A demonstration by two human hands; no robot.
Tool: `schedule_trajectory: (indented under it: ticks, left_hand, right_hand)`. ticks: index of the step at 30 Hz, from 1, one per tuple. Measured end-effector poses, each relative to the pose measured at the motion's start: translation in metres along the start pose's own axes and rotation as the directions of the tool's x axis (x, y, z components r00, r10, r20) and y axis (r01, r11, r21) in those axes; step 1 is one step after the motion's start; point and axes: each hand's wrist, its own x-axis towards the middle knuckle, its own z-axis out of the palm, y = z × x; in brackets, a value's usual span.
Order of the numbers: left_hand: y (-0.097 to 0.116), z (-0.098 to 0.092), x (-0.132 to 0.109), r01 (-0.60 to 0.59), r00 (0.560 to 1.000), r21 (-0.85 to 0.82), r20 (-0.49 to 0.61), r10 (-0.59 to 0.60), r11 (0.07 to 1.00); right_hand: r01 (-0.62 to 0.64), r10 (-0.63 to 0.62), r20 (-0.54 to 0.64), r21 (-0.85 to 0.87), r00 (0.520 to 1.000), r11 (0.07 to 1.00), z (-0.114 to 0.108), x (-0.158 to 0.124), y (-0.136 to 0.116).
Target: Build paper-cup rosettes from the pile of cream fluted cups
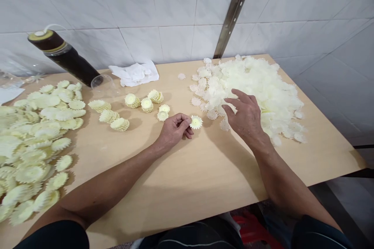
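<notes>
Between the thumb and fingers of my left hand (175, 129) is a pale yellow flower-shaped disc (196, 122) with a notched edge, its face turned up. I cannot tell whether it is one layer or several. My right hand (244, 112) hovers at the near left side of a big heap of thin, whitish petal discs (257, 78), fingers spread and nothing visible in them. Just left of my left hand stand two small stacks of discs (163, 113). Farther left, taller stacks of yellow discs (119, 124) stand or lean on the table.
A large pile of thicker yellow flower discs (35, 136) covers the table's left side. Behind it, a dark bottle (73, 60) leans near the tiled wall (175, 4), beside a clear plastic cup (102, 84) and crumpled white tissue (136, 73). A metal upright (233, 11) rises behind the table (175, 186).
</notes>
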Motion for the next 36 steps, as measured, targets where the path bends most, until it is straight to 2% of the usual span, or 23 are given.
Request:
schedule_trajectory:
  ticks: [4, 10, 17, 19, 23, 26, 28, 29, 32, 34, 36]
  left_hand:
    - [0.0, 0.001, -0.001, 0.005, 1.0, -0.001, -0.003, -0.005, 1.0]
    - [-0.001, 0.001, -0.001, -0.005, 1.0, -0.001, -0.001, 0.005, 1.0]
    - [0.0, 0.001, -0.002, -0.007, 1.0, -0.001, 0.003, 0.007, 1.0]
    - [0.001, 0.001, -0.002, -0.006, 1.0, 0.0, 0.004, 0.006, 1.0]
    - [0.001, 0.001, -0.003, -0.007, 1.0, 0.003, 0.004, 0.007, 1.0]
    - [-0.002, 0.001, -0.002, -0.014, 1.0, 0.007, -0.001, 0.014, 1.0]
    - [-0.006, 0.002, -0.003, -0.028, 1.0, 0.013, -0.009, 0.028, 1.0]
    - [-0.008, 0.003, -0.004, -0.041, 0.999, 0.016, -0.014, 0.042, 0.999]
    - [-0.012, 0.004, -0.006, -0.093, 0.995, 0.048, -0.02, 0.094, 0.994]
    - [-0.013, 0.005, -0.008, -0.126, 0.992, 0.078, -0.016, 0.128, 0.989]
    - [-0.012, 0.005, -0.009, -0.143, 0.989, 0.096, -0.014, 0.145, 0.985]
  right_hand:
    - [0.022, -0.022, 0.0, -0.044, 1.0, 0.999, -0.002, 0.0, 0.003]
    - [-0.064, 0.065, 0.017, -0.041, 0.998, 0.997, -0.011, 0.003, 0.003]
    - [-0.128, 0.13, 0.038, -0.052, 0.991, 0.99, -0.019, 0.007, 0.02]
    - [-0.12, 0.123, 0.023, -0.082, 0.992, 0.989, -0.021, 0.008, 0.028]
    - [-0.08, 0.068, -0.086, -0.153, 0.994, 0.985, -0.028, 0.011, 0.033]
    - [-0.031, 0.031, -0.179, 0.003, 0.983, 1.0, -0.029, 0.011, 0.014]
    - [0.03, 0.003, -0.159, 0.208, 0.987, 0.978, -0.025, 0.007, -0.009]
    - [0.057, -0.019, -0.128, 0.302, 0.992, 0.951, -0.02, 0.003, -0.022]
    - [0.016, -0.103, 0.149, 0.494, 0.983, 0.869, -0.003, -0.011, -0.051]
    - [-0.124, -0.048, 0.31, 0.512, 0.95, 0.85, 0.008, -0.019, -0.059]
    - [-0.28, 0.038, 0.443, 0.495, 0.896, 0.823, 0.014, -0.022, -0.06]
